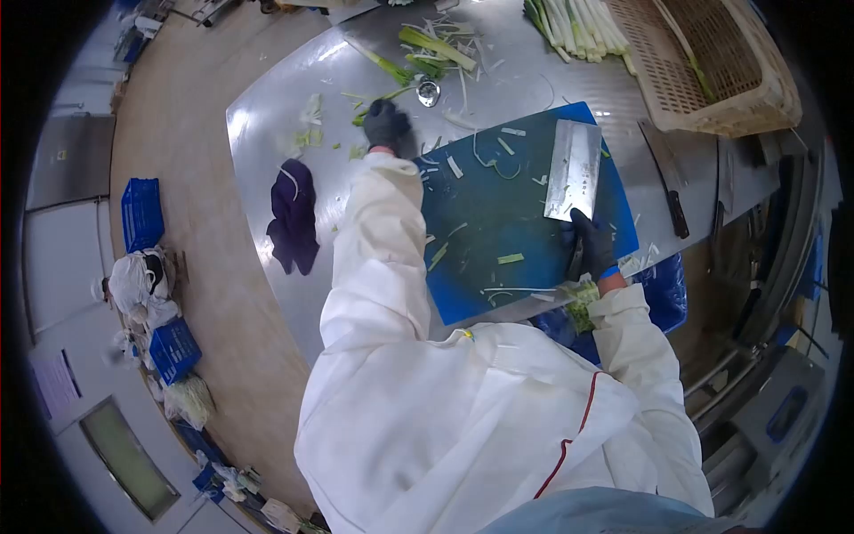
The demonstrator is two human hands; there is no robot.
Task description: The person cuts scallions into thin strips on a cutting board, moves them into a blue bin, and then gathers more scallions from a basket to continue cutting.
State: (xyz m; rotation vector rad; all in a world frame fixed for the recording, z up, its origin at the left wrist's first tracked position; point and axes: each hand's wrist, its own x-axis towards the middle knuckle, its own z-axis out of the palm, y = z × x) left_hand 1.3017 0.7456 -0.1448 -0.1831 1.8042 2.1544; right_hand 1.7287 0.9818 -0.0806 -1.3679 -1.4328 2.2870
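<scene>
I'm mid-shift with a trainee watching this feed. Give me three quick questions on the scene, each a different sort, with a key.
1. Multiple choice. Where does the purple cloth lie relative to the cutting board, as the camera sees it? A: on top of it. B: to its left. C: to its right.
2. True or false. The right hand holds the cleaver.
3. Fill in the blank. As the camera sees it, the dark-handled knife nearest the board lies to the board's ____.

Key: 1. B; 2. True; 3. right.
</scene>
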